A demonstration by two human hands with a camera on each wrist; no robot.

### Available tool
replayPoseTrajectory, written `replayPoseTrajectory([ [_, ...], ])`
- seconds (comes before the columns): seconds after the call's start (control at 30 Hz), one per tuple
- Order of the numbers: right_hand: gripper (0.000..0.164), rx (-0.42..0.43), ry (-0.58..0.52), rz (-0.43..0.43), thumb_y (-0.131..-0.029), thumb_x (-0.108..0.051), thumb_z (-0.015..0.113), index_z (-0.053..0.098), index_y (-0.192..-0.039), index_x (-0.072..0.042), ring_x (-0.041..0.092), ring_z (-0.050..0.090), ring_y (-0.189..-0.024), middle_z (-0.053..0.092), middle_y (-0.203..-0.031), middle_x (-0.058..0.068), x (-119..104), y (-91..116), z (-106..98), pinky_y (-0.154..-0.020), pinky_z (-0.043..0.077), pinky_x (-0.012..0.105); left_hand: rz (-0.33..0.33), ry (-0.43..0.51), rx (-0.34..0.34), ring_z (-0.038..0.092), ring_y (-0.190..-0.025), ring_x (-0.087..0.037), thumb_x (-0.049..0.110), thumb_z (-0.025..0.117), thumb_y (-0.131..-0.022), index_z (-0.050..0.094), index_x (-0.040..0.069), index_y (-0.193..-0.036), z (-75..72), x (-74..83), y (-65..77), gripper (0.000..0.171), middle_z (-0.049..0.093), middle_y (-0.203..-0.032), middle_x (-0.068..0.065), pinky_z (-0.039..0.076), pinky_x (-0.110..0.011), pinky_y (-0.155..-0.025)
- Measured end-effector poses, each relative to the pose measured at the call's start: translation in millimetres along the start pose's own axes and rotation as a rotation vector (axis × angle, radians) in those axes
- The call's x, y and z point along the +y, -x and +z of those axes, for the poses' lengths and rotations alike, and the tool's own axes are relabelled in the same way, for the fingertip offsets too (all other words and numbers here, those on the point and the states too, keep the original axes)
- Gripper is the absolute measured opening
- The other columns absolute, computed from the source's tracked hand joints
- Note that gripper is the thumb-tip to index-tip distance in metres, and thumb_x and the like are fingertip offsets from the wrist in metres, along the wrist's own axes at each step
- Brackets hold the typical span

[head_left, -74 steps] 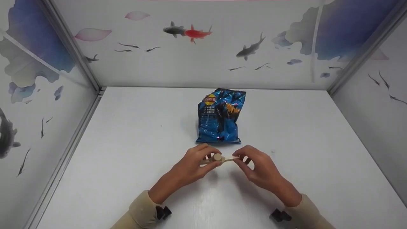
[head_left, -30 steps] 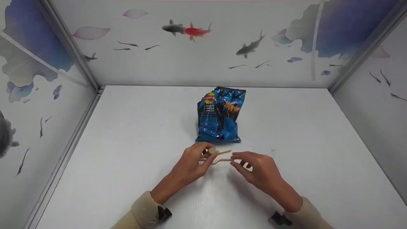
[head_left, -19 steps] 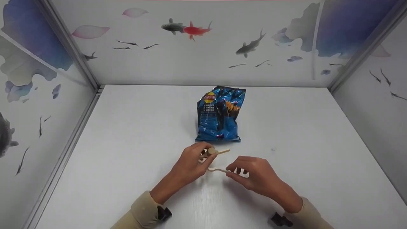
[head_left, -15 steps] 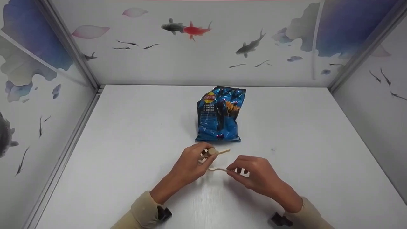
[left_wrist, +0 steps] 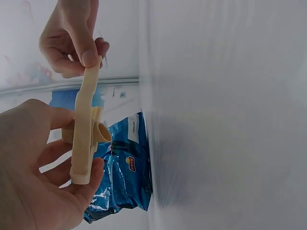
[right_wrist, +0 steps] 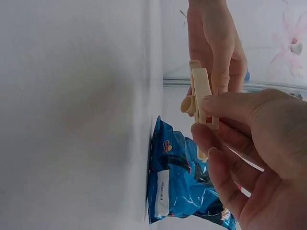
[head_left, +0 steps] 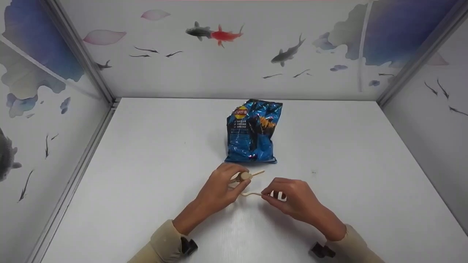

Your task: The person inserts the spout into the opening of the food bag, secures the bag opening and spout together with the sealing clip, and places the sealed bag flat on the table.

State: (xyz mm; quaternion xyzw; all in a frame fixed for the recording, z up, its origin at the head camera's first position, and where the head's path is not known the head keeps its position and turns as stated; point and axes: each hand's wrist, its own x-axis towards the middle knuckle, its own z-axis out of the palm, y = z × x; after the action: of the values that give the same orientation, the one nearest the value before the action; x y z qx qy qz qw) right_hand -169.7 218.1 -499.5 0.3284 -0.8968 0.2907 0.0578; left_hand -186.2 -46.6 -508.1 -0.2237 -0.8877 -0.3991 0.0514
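A cream plastic bag clip (left_wrist: 82,124) with a round pour spout (left_wrist: 103,132) is held in the air between the two hands, just in front of a blue chip bag (head_left: 252,133). My left hand (head_left: 221,184) grips its hinged end, thumb on the near side and fingers behind. The thumb and index finger of my right hand (head_left: 292,195) pinch the free end of the near arm. In the head view the clip stands spread: the thin far arm (head_left: 258,173) points right, apart from the near arm (head_left: 252,194). The left fingers hide part of the clip.
The chip bag stands upright on the white table (head_left: 164,146), close beyond the hands. White panels printed with fish (head_left: 287,54) close in the table at the back and both sides. Black wrist cameras (head_left: 188,246) sit by both sleeves.
The clip's arms, close together at first, have come apart. My right hand has drawn the near arm toward the person. My left hand and the chip bag have hardly moved.
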Motion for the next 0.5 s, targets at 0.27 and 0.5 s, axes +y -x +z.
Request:
replayPoseTrajectory([
  [0.27, 0.013, 0.014, -0.005, 0.01, -0.092, -0.02, 0.089, 0.086, -0.104, -0.026, -0.003, 0.067, -0.076, 0.08, -0.093, -0.016, 6.7, -0.4, 2.0, -0.065, 0.059, 0.019, 0.017, 0.003, 0.0, 0.064, -0.128, -0.013, 0.038, 0.075, -0.104, 0.076, 0.021, -0.13, 0.7, -1.9, -0.7, 0.031, 0.074, -0.13, 0.006, 0.058, -0.038, -0.112],
  [0.5, 0.011, -0.039, 0.029, 0.011, -0.093, -0.022, 0.088, 0.086, -0.104, -0.024, -0.004, 0.067, -0.077, 0.08, -0.093, -0.014, 6.9, -0.4, 3.3, -0.066, 0.059, 0.018, 0.008, 0.009, 0.018, 0.063, -0.13, -0.013, 0.037, 0.076, -0.103, 0.076, 0.023, -0.13, -1.7, -1.7, -0.2, 0.031, 0.073, -0.131, 0.007, 0.058, -0.039, -0.112],
])
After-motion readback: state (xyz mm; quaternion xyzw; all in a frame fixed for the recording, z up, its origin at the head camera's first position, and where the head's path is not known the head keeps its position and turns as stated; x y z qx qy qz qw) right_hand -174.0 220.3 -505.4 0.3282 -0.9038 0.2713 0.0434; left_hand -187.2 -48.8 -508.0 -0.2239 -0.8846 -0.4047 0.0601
